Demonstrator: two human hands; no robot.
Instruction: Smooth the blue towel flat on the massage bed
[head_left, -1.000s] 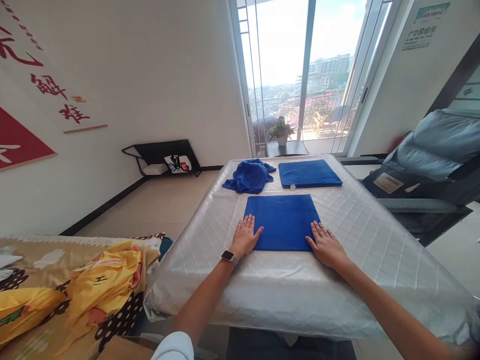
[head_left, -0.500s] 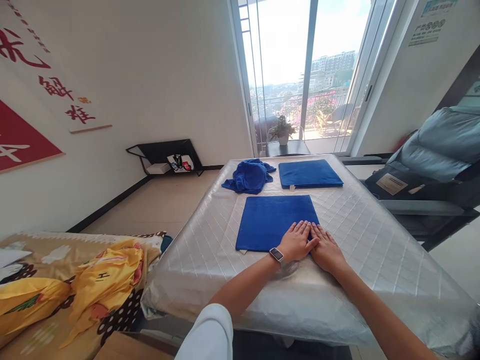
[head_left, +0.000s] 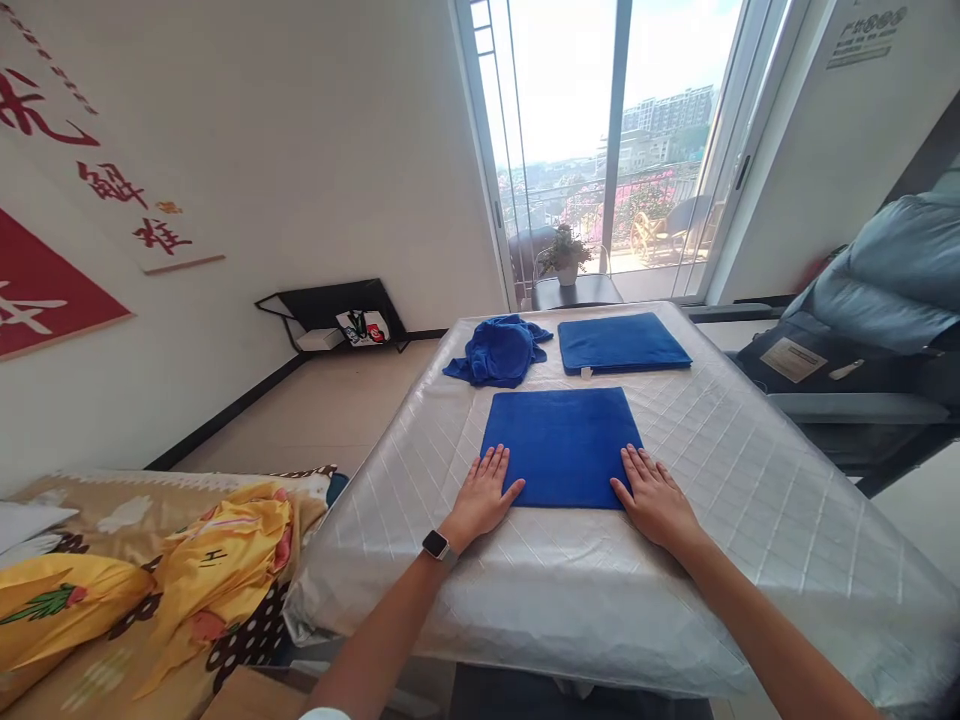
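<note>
Grip slack, nothing grasped: left hand [head_left: 486,494] and right hand [head_left: 656,500] lie flat, one on each side edge of one blue cloth [head_left: 562,445], near frame centre. Higher up, same tabletop [head_left: 570,565]: one crumpled cloth [head_left: 499,352], one folded pile [head_left: 622,343].

I see that the left hand [head_left: 482,495] has moved away from the right hand [head_left: 658,500]. Now it lies at the near left corner of the blue cloth [head_left: 562,445].
</note>
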